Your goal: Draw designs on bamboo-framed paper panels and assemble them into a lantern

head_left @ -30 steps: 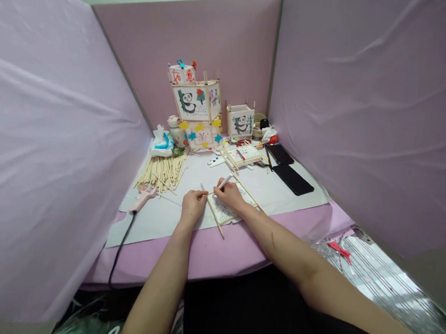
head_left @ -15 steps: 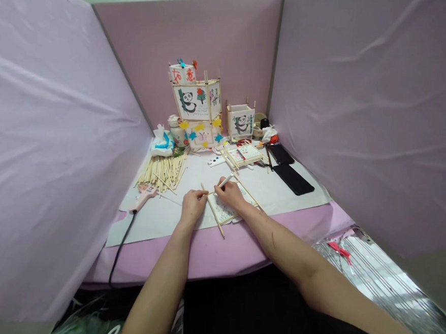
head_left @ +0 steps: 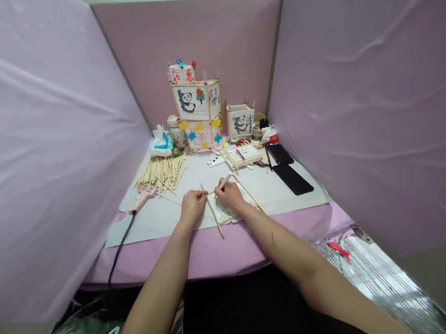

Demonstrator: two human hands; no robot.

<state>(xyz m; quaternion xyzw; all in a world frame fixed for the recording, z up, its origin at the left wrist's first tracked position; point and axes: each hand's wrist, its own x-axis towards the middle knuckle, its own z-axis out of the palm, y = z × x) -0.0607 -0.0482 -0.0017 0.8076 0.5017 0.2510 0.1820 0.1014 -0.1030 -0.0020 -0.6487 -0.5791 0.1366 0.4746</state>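
A stick-framed paper panel (head_left: 220, 210) with line drawings lies near the table's front edge. My right hand (head_left: 229, 192) is closed around a white pen (head_left: 225, 179) over the panel's upper part and hides some of it. At the panel's left edge, my left hand (head_left: 194, 202) has its fingers pressed together on the frame's upper left corner, by the end of a stick. Behind my hands lies another stick-framed panel (head_left: 247, 153) with a red pen on it.
A tall panda lantern (head_left: 197, 104) and a smaller one (head_left: 240, 123) stand at the back. Left are a stick pile (head_left: 162, 170), a pink glue gun (head_left: 144, 198) with a black cord and a tissue pack (head_left: 162, 143). Two dark flat objects (head_left: 293, 179) lie right.
The white pen in my right hand has tilted slightly more upright. My left hand and the panel look unmoved.
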